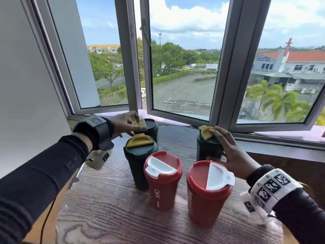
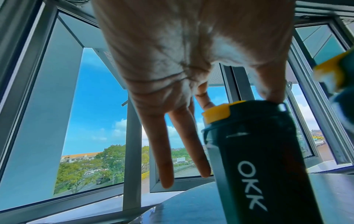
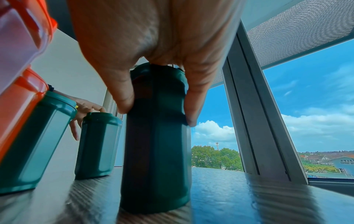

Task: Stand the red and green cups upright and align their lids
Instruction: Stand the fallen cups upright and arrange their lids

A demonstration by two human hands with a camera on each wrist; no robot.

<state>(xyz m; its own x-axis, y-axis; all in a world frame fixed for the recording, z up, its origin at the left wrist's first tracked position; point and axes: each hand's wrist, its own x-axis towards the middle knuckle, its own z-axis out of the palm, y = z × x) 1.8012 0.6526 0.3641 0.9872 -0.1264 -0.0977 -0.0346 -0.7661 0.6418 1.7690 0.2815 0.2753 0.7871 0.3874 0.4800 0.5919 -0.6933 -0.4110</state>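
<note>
A: Wide wooden table (image 1: 109, 208) against the open window (image 1: 182, 67), and five cups standing upright on it, every one of them.

B: Biggest in frame, the near right red cup (image 1: 207, 196), its white flap (image 1: 218, 175) pointing off to the right. Just left of it, the second red cup (image 1: 162, 180), white flap (image 1: 158, 167) aimed at the near left. Those two flaps don't match.

A: And no hand on either red one. Behind them, the near green cup (image 1: 139, 162) with its yellow flap (image 1: 139, 140) sitting flat, touching nobody.

B: Over to the right hand (image 1: 228, 152): it's draped over the far right green cup (image 1: 208, 147), thumb on one side of the body, fingers on the other and across the lid. The wrist view shows that clamp clearly, a full grasp on the cup. Its yellow flap (image 1: 205, 132) sticks up at the back left of the lid.

A: Left hand (image 1: 125, 124) now, out at the far green cup (image 1: 151, 128) by the sill. Thumb and forefinger pinch its yellow flap (image 1: 140, 124), which is lifted off the lid.

B: And the other two fingers (image 2: 164, 159) hang straight down beside that cup, holding nothing. So a pinch on the flap, nothing more.
</note>
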